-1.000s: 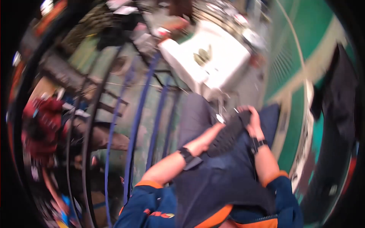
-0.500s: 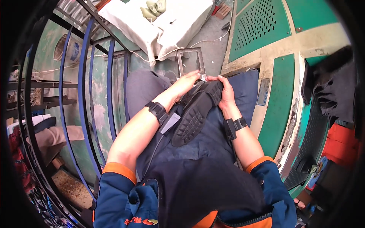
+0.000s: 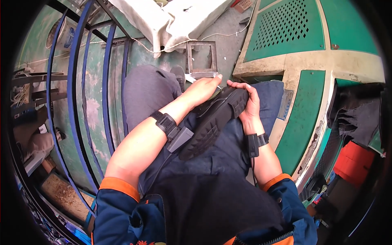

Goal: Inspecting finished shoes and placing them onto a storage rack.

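Observation:
A black shoe (image 3: 214, 126) lies tilted over my lap, its lugged sole partly toward me and its heel pointing away. My right hand (image 3: 250, 104) wraps round the heel end, thumb and fingers on the shoe. Over the upper near the shoe's opening is my left hand (image 3: 203, 90), closed, its fingers bent inward near the heel. Whatever it grips is hidden; a thin pale piece (image 3: 190, 78) shows just beside its knuckles, and I cannot tell whether it is held. Each wrist wears a black strapped device.
Blue metal bars (image 3: 74, 81) stand at my left. Ahead, a white cloth-covered table (image 3: 183, 24) rises beyond a rusty metal frame (image 3: 190, 57). A green and cream machine housing (image 3: 308, 114) runs along my right, with dark cloth (image 3: 355, 108) beside it. A pale cord crosses the floor.
The shoe's heel has shifted right with my right hand, and its sole has turned more aside. My left hand has rolled over so that its back shows more. The view has tilted down.

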Demonstrator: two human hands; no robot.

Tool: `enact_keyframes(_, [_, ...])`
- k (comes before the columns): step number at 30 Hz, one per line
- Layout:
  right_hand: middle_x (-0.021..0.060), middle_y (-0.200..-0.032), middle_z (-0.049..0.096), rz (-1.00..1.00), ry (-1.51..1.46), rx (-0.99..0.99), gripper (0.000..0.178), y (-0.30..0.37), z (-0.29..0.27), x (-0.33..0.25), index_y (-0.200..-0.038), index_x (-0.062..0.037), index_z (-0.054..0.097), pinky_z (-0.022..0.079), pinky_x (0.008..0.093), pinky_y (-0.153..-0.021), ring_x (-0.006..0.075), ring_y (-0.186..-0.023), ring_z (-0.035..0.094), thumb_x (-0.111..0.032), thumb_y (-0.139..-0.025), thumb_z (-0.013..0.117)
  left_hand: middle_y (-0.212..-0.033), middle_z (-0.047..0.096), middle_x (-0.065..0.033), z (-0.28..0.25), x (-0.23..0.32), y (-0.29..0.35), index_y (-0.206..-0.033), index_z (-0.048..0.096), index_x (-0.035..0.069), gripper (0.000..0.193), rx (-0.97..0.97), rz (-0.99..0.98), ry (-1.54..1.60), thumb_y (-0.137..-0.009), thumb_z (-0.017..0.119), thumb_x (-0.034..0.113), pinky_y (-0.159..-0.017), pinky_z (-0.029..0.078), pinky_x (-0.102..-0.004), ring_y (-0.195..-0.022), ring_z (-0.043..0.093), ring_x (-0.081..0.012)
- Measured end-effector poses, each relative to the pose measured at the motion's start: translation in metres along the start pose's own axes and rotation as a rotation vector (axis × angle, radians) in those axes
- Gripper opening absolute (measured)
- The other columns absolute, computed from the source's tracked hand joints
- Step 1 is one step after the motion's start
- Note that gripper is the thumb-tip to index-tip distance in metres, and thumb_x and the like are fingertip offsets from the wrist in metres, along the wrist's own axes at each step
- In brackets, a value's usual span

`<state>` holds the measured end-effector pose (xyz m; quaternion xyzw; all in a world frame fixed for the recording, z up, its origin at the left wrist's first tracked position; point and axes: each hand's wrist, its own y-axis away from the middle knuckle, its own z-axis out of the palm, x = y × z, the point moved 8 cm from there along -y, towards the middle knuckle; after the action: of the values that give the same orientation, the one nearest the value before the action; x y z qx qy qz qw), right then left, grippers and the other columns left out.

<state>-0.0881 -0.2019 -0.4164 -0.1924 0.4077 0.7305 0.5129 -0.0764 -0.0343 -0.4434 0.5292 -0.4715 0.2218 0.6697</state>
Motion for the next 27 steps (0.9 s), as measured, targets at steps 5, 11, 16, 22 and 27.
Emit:
enact_keyframes(5, [0.0147, -0.098, 0.069, -0.013, 0.291, -0.036, 0.022, 0.007, 0.04, -0.021, -0.096, 0.0037, 0.064, 0.051, 0.0308, -0.088, 0.0186, -0.093, 0.064, -0.016, -0.093, 0.054, -0.124, 0.067, -0.0187, 0.0, 0.004, 0.008, -0.12, 0.068, 0.0, 0.066, -0.015, 0.004, -0.035, -0.102, 0.039, 0.057, -0.104, 0.041, -0.0344, -0.121, 0.059, -0.0252])
enact_keyframes(11, [0.0132, -0.094, 0.068, 0.021, 0.216, 0.063, 0.02, 0.001, 0.015, -0.016, -0.09, 0.0026, 0.063, 0.052, 0.0309, -0.083, 0.0186, -0.085, 0.065, -0.016, -0.092, 0.054, -0.131, 0.063, -0.0169, 0.005, 0.001, 0.017, -0.126, 0.064, -0.003, 0.068, -0.091, -0.046, 0.129, -0.102, 0.04, 0.056, -0.111, 0.034, -0.0336, -0.128, 0.053, -0.0228])
enact_keyframes(16, [0.0125, -0.095, 0.068, -0.038, 0.124, -0.114, 0.019, -0.004, 0.028, -0.008, -0.09, 0.0027, 0.064, 0.051, 0.0307, -0.086, 0.0183, -0.089, 0.064, -0.015, -0.09, 0.055, -0.142, 0.055, -0.017, 0.004, 0.002, 0.018, -0.133, 0.059, -0.004, 0.071, -0.147, -0.078, 0.233, -0.102, 0.039, 0.057, -0.114, 0.03, -0.0348, -0.136, 0.045, -0.023])
enact_keyframes(22, [0.0148, -0.105, 0.07, 0.074, 0.496, -0.313, 0.037, -0.021, 0.072, -0.014, -0.105, 0.0071, 0.068, 0.05, 0.0316, -0.091, 0.0217, -0.097, 0.066, -0.023, -0.089, 0.054, -0.146, 0.05, -0.0144, 0.006, 0.001, 0.013, -0.151, 0.04, 0.008, 0.08, -0.074, -0.185, 0.605, -0.098, 0.035, 0.068, -0.113, 0.032, -0.0379, -0.137, 0.042, -0.0265])
enact_keyframes(27, [0.0131, -0.097, 0.071, 0.007, 0.356, -0.374, 0.04, -0.018, 0.074, -0.002, -0.093, 0.0068, 0.072, 0.047, 0.0306, -0.089, 0.0212, -0.092, 0.065, -0.024, -0.086, 0.047, -0.135, 0.057, -0.0127, 0.013, 0.021, -0.003, -0.153, 0.034, 0.007, 0.082, -0.014, -0.058, 0.707, -0.097, 0.044, 0.065, -0.102, 0.043, -0.0361, -0.123, 0.053, -0.0199])
